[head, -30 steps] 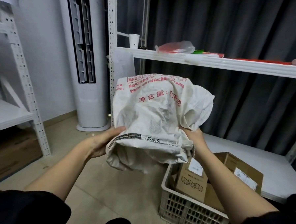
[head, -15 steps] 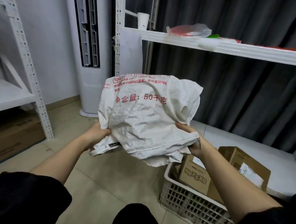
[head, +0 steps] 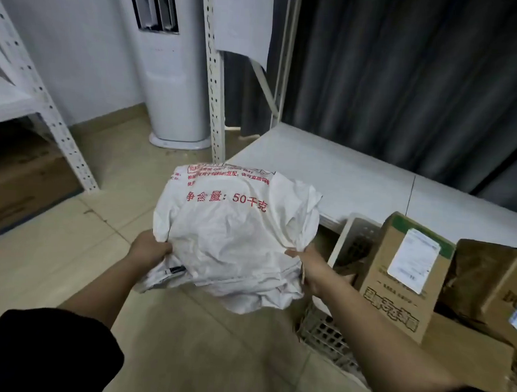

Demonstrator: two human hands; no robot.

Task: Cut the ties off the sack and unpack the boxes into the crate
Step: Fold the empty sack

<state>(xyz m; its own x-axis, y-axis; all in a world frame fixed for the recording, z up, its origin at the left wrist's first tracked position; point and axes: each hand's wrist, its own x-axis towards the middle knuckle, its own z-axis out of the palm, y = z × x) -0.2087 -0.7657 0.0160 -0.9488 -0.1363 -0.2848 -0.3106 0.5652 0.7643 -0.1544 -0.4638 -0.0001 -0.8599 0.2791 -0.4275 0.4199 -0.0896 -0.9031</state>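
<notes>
The sack [head: 234,239] hangs crumpled in the air above the floor [head: 68,260], just left of the crate [head: 342,239], where cardboard boxes [head: 402,281] already stand. It looks empty, limp and light: woven cloth that folds anywhere and gives no firm edge, so it is best gathered in bunched handfuls at its sides. The left hand [head: 148,247] is clenched on the sack's left lower edge, the right hand [head: 307,264] pinches a fold on its right. Both forearms reach forward and slightly down, bare, sleeves pushed up near the elbows.
</notes>
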